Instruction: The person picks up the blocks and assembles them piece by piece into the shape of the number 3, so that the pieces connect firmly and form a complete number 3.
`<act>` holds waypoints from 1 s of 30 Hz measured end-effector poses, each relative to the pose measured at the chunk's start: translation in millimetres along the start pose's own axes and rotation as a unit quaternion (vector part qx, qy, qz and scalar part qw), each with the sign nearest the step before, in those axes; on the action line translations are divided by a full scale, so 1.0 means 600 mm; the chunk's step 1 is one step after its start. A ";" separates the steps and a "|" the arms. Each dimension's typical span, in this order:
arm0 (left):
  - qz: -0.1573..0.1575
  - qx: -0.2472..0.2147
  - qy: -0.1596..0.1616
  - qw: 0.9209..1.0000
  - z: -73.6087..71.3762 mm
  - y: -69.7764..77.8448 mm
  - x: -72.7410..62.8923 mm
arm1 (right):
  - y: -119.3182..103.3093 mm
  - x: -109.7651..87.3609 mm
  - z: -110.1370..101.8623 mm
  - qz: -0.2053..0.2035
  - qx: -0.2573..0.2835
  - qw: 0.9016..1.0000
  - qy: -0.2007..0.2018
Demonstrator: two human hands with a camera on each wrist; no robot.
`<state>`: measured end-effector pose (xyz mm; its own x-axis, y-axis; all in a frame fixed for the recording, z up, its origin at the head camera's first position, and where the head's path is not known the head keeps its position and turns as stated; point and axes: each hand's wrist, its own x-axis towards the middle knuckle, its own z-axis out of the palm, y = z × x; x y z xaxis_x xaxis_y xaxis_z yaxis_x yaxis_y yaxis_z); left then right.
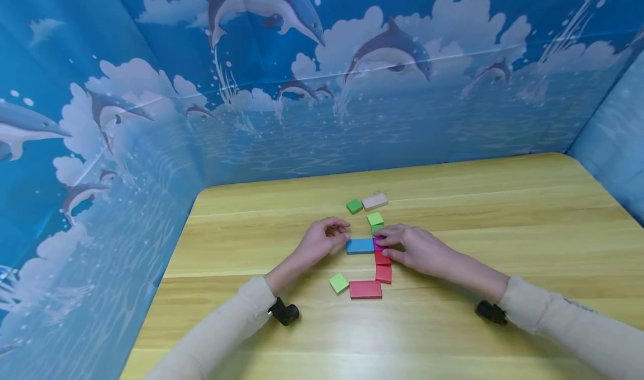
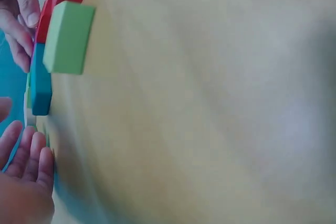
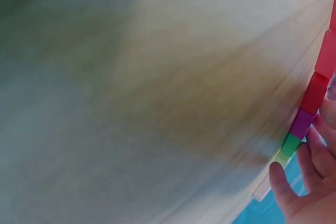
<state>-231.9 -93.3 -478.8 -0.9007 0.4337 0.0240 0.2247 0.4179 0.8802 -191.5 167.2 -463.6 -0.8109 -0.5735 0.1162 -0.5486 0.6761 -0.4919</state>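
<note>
In the head view, a curved row of flat coloured blocks lies mid-table. My right hand (image 1: 420, 248) rests its fingertips on the magenta block (image 1: 377, 245), partly covering it; the thumb is beside a red block (image 1: 382, 258). Left of the magenta piece lies a longer blue block (image 1: 359, 247), end against it. My left hand (image 1: 319, 239) hovers by the blue block's left end with loosely bent fingers and nothing held; thumb contact there I cannot tell. In the right wrist view, fairly straight fingers lie along the magenta block (image 3: 302, 124) and a green block (image 3: 291, 145).
Beyond the right hand are a light green block (image 1: 374, 218), a green block (image 1: 354, 206) and a pale block (image 1: 374, 201). Nearer are a second red block (image 1: 383, 274), a long red block (image 1: 365, 289) and a light green block (image 1: 339, 283). A dolphin-print curtain (image 1: 322, 139) borders the table.
</note>
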 end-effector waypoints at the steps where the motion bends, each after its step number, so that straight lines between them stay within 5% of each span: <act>1: 0.003 0.008 0.002 1.000 -0.003 0.003 0.005 | 0.000 0.000 -0.001 -0.002 -0.001 1.000 0.002; 11: 0.014 0.062 0.058 0.996 -0.022 0.025 0.059 | 0.003 0.000 0.000 0.005 0.014 1.000 0.002; 30: -0.035 0.027 0.031 0.999 0.009 0.029 0.134 | 0.000 -0.003 0.003 0.022 0.036 0.999 0.006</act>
<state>-298.6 -46.6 -464.0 -0.9361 0.3516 -0.0058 0.1786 0.4895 0.8535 -189.6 167.6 -465.1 -0.8365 -0.5383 0.1027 -0.4965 0.6652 -0.5576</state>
